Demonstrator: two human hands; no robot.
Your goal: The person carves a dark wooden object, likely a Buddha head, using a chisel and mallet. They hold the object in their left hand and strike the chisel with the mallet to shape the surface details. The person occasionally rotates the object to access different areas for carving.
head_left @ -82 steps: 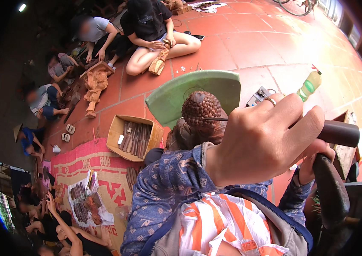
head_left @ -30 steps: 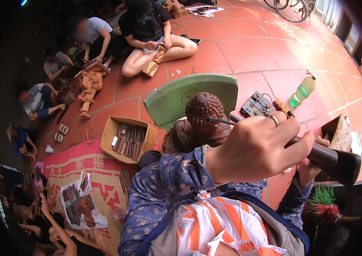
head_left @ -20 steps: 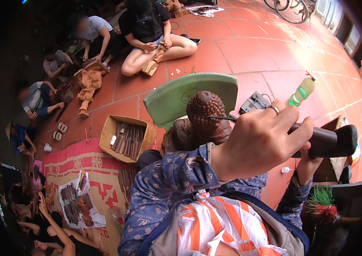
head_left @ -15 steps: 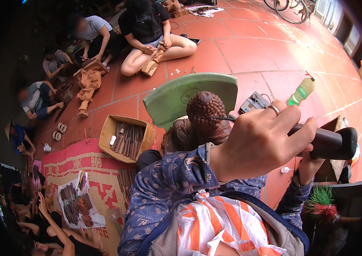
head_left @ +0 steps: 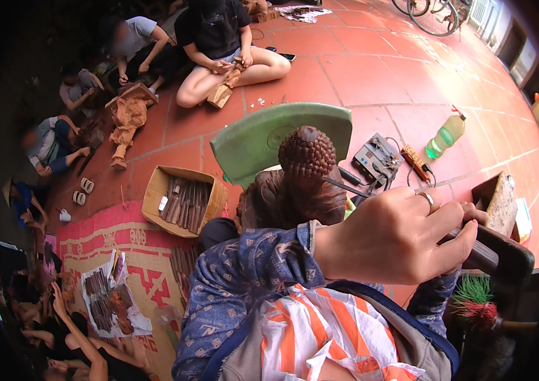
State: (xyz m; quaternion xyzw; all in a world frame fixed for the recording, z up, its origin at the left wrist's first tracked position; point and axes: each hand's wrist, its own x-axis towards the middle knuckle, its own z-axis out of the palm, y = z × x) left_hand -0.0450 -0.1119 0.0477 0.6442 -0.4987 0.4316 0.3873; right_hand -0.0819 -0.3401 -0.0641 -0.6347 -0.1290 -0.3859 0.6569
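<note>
A dark carved wooden figure (head_left: 307,152), its head covered in rows of round curls, is in front of me. My left hand (head_left: 390,238), with a ring on one finger, is closed around a chisel (head_left: 345,187). The chisel's thin blade reaches the figure just below the curls, and its dark handle points to the right. Mostly hidden behind the left hand, my right hand (head_left: 474,214) shows only some bent fingers. They are at a dark, block-shaped mallet (head_left: 517,257), which lies against or very near the end of the chisel handle.
Behind the figure stands a green plastic chair (head_left: 244,149). A cardboard box (head_left: 218,200) of chisels is to the left, near more tools on a mat (head_left: 92,228). Farther right are an electric control box (head_left: 371,155), power strip (head_left: 414,162) and bottle (head_left: 445,136). Several people sit carving at the left.
Both hands have come down slightly with the chisel and mallet. The chisel's tip has moved from the curls to just below them, and the mallet now hangs lower at the handle's end.
</note>
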